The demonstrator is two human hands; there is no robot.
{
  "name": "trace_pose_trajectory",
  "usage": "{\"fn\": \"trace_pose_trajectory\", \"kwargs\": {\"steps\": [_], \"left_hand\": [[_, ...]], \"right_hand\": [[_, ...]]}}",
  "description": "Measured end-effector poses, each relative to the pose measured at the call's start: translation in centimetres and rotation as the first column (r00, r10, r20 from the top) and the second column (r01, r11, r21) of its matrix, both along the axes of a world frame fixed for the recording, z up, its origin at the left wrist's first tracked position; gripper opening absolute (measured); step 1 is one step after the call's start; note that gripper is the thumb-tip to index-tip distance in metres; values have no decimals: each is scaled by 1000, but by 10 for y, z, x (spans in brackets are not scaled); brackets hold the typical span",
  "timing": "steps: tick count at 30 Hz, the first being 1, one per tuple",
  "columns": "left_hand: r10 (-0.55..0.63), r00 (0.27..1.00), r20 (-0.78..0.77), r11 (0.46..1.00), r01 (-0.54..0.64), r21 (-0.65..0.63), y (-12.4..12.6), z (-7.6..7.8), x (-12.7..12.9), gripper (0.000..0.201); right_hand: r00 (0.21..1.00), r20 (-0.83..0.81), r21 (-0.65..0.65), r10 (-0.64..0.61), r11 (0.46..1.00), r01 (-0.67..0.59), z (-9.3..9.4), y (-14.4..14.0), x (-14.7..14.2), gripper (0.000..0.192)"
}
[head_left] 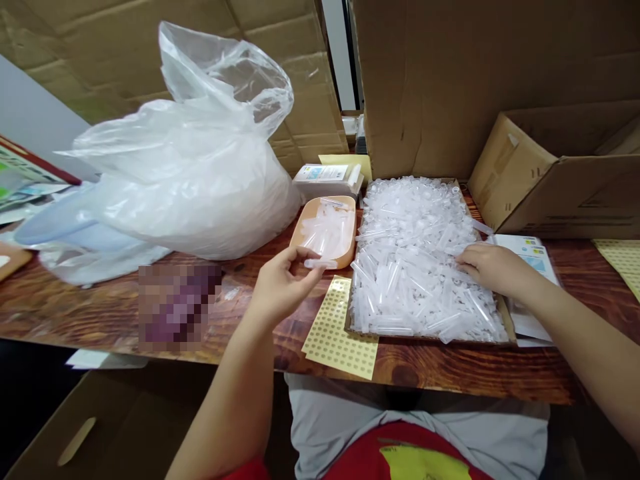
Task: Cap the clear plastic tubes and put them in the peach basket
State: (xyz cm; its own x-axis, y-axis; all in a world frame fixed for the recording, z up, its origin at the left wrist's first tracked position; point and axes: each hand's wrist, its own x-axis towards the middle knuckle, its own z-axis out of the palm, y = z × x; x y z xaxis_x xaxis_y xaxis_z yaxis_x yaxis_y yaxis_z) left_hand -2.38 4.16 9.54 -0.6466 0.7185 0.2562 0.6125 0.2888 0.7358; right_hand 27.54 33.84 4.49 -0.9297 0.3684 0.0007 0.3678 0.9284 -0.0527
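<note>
Between thumb and forefinger, my left hand (285, 283) pinches a small clear plastic tube (321, 264), held over the near rim of an orange plastic tray (296, 233). Whitish translucent pieces (327, 230) lie in that tray. To the right, a shallow cardboard box (356, 313) is heaped with many clear plastic tubes (415, 267). My right hand (487, 267) rests at the heap's right side, its fingers curled down among the tubes. Whatever those fingertips grip, if anything, is hidden.
A big white plastic bag (200, 173) bulges at the left. Yellow sticker sheets (343, 330) lie in front of the tray. Packs of printed cards (323, 175) sit behind it, with more card packs (530, 260) under my right wrist. An open carton (560, 187) stands at the back right.
</note>
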Motion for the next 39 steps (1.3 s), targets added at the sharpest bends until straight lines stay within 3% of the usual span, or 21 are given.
{"fn": "trace_pose_trajectory", "kwargs": {"steps": [5, 8, 10, 12, 14, 15, 17, 19, 21, 24, 27, 33, 37, 39], "left_hand": [[-295, 921, 255, 950, 254, 182, 36, 28, 11, 29], [-534, 773, 343, 837, 424, 347, 65, 34, 24, 34], [-633, 634, 444, 770, 454, 450, 81, 31, 34, 39], [-663, 505, 552, 749, 437, 499, 95, 23, 44, 42], [-660, 430, 616, 751, 407, 521, 105, 13, 50, 44], [-660, 415, 626, 751, 398, 527, 109, 8, 53, 47], [-662, 423, 619, 749, 411, 520, 114, -4, 57, 51], [-662, 481, 575, 749, 459, 478, 115, -14, 60, 52], [-661, 561, 497, 750, 509, 423, 112, -22, 64, 48], [-678, 640, 361, 735, 584, 345, 106, -29, 70, 43], [-708, 659, 254, 706, 645, 293, 103, -30, 72, 38], [-738, 664, 118, 673, 713, 197, 98, -20, 74, 28], [-724, 690, 25, 686, 715, 135, 90, -16, 78, 26], [-714, 700, -21, 694, 711, 112, 87, -18, 81, 27]], "right_hand": [[998, 34, -7, -59, 998, 59, 3, -4, -19, 28], [999, 17, -49, -45, 998, 46, 5, -1, -23, 26], [999, -8, -87, -39, 996, 38, 9, 3, -21, 25], [998, -51, -112, -48, 993, 42, 16, 4, -16, 22], [966, -241, -215, -96, 976, 43, 24, -1, -11, 19], [910, -387, -307, -146, 952, 22, 27, -8, -10, 19], [683, -665, -491, -301, 866, -96, 34, -27, -13, 22], [456, -782, -558, -424, 803, -210, 38, -49, -20, 26], [380, -807, -555, -451, 799, -232, 40, -69, -29, 25], [439, -788, -554, -432, 808, -201, 39, -86, -37, 20], [484, -746, -613, -458, 756, -228, 38, -87, -35, 19], [567, -622, -765, -540, 573, -294, 36, -84, -33, 35], [626, -501, -865, -597, 377, -332, 33, -93, -35, 47], [664, -468, -884, -583, 317, -344, 36, -97, -34, 47]]}}
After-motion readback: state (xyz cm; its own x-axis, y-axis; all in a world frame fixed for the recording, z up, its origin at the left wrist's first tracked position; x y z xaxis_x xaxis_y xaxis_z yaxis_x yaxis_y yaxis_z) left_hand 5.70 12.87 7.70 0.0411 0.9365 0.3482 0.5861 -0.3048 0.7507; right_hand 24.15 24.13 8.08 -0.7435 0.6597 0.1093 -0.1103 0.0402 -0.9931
